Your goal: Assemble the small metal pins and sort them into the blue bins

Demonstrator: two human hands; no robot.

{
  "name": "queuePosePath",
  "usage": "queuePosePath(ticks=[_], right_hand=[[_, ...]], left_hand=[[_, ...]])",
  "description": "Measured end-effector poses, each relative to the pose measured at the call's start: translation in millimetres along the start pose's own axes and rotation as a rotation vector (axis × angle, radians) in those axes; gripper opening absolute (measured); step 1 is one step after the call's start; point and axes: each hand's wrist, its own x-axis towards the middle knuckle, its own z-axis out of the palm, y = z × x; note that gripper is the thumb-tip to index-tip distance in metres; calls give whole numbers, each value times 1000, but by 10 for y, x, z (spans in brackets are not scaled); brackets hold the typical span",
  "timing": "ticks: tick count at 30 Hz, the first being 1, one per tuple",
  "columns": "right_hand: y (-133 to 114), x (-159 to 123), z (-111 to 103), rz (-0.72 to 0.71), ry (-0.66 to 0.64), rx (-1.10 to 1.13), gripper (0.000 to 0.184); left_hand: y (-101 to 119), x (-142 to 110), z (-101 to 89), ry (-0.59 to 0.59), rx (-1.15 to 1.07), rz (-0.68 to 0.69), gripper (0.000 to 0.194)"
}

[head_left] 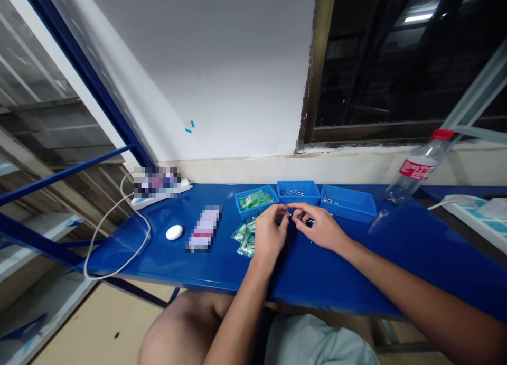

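Observation:
My left hand (270, 231) and my right hand (319, 226) meet over the blue table (206, 264), fingertips pinched together on a tiny part I cannot make out. A loose pile of small green packets (244, 237) lies just left of my left hand. Behind the hands stand three blue trays: the left tray (256, 201) holds green packets, the middle tray (298, 190) holds thin metal pieces, the right tray (348, 202) holds small metal parts.
A clear plastic bottle (415, 169) with a red label leans at the back right. A white oval object (174, 232), a blurred flat item (204, 228) and a white power strip (158, 196) with its cable (119, 249) lie at the left. A white wall and a dark window stand behind.

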Motion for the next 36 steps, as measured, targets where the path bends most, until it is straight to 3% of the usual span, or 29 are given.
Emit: queuePosePath(ticks=[6,13,17,22,27,31,36], right_hand=[[-3,-7,-14,-8,24,-55,37],[-29,-22,-19,83,69,67,19],[-11,-21,-32,50,87,-8,15],[8,-5,-45,-79,102,-68,18],[-41,-5,-30,-148,62,-59,20],[-87,-13,-23,-148,32,-65,17],[-55,-12,-20,-68,106,-83,10]], left_hand=[[66,-9,-19,0,-7,-8,11],[62,-23,-20,-94,88,-83,30],[91,-26,-18,-116,4,-51,26],[100,-16,0,-102,-115,-53,16],[43,-3,22,-70,-74,-63,25],[14,-2,14,-63,-21,-41,28],[7,4,10,-34,-1,-76,26]])
